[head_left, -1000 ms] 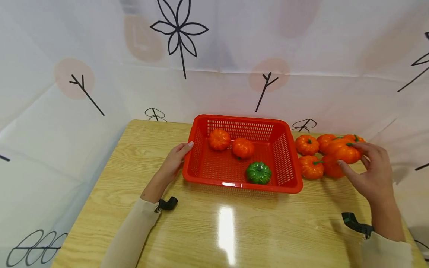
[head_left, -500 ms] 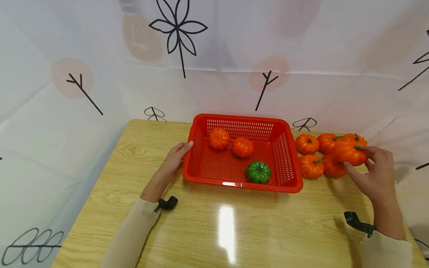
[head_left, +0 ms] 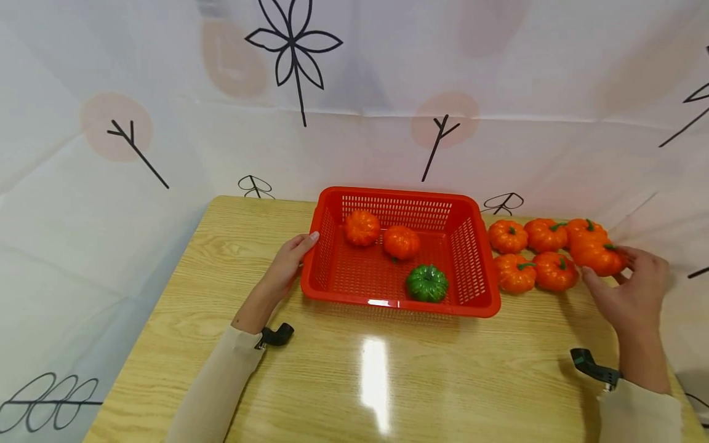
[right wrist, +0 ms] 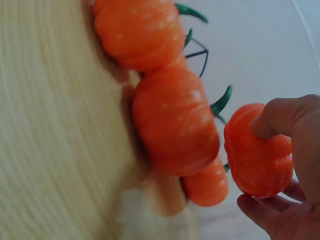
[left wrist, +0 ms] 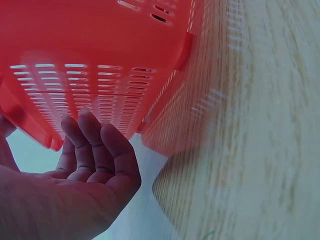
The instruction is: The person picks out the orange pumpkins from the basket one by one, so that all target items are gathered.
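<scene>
left hand (head_left: 285,263) grips the red basket (head_left: 360,274) and right hand (head_left: 634,292) an orange pumpkin (head_left: 596,257), both half-closed

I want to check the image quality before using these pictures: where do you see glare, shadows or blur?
Head view: bright glare on the table, soft shadow by the right sleeve; left wrist view: dim fingers, the basket mirrored in the table; right wrist view: pumpkins and table look somewhat blurred.

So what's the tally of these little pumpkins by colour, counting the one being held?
Orange pumpkins: 8 (2 in the red basket, 5 on the table, 1 in the right hand)
Green pumpkin: 1 (in the basket)
Total: 9
</scene>
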Demonstrator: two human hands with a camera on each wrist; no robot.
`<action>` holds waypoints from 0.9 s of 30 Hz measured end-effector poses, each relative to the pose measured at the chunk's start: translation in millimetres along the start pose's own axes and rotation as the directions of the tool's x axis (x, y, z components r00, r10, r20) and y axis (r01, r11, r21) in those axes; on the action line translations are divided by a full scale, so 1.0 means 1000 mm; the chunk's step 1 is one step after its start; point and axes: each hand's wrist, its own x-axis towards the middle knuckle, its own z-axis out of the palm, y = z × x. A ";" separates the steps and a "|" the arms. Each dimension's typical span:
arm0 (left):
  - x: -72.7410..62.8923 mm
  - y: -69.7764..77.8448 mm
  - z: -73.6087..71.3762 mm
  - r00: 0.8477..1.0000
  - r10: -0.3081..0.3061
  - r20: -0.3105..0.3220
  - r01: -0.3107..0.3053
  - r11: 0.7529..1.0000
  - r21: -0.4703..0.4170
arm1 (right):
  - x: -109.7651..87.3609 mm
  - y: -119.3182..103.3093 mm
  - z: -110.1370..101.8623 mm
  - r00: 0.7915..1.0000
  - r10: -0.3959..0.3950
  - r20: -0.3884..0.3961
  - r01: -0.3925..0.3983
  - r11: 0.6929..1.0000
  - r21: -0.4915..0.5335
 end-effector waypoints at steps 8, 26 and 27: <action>0.001 -0.001 0.000 1.000 0.005 -0.002 -0.005 1.000 -0.001 | 0.001 0.019 0.003 0.992 0.122 0.030 -0.120 0.991 -0.062; 0.001 -0.002 0.000 1.000 0.011 0.008 -0.011 1.000 0.008 | -0.002 0.044 0.014 0.996 0.076 0.052 -0.069 0.990 -0.122; 0.001 -0.002 0.000 1.000 0.012 0.009 -0.012 1.000 0.008 | -0.002 0.044 0.014 0.996 0.076 0.052 -0.069 0.990 -0.119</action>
